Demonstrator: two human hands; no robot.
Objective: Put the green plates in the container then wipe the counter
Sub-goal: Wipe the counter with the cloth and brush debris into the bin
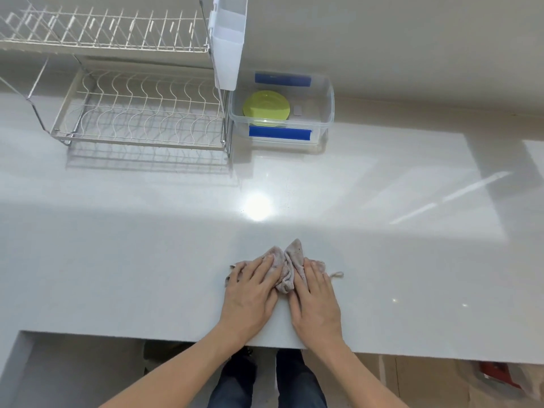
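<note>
Counter (147, 260): rack (141, 113), container (323, 113), cloth (287, 267).

glossy counter (176, 260), wire metal rack (138, 113), clear plastic container (326, 113)

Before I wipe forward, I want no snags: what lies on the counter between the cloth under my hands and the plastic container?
Nothing: in the head view the counter is bare, only glare, from the cloth to the container.

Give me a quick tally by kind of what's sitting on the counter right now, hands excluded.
Dish rack: 1
Clear container with blue clips: 1
Green plates in the container: at least 1; a stack cannot be ruled out
Wiping cloth, under the left hand and right hand: 1
White caddy hung on the rack: 1
Total: 5 visible items
</note>
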